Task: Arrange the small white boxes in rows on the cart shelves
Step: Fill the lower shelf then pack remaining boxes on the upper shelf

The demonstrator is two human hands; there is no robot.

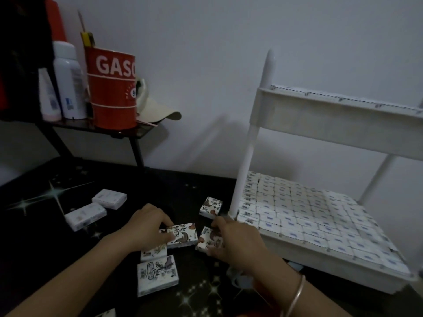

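Down beside the cart (320, 124), the left hand (146, 227) pinches one small white box (183, 234) and the right hand (235, 243) curls its fingers (219, 223) round a second box (209, 242), both low at the table (68, 248). The lower shelf (320, 261) looks packed edge to edge: wedge these in and a row could buckle. Two at once, dim light, easy fumble!

Far up-left of your left hand (146, 227), the red cylindrical metal tin (112, 88) reads "GASO" in white capitals, cut off at its curve; its round white sticker (134, 93) starts "9". Characters on the small white illustrated box (183, 235) you grip are too blurred to read.
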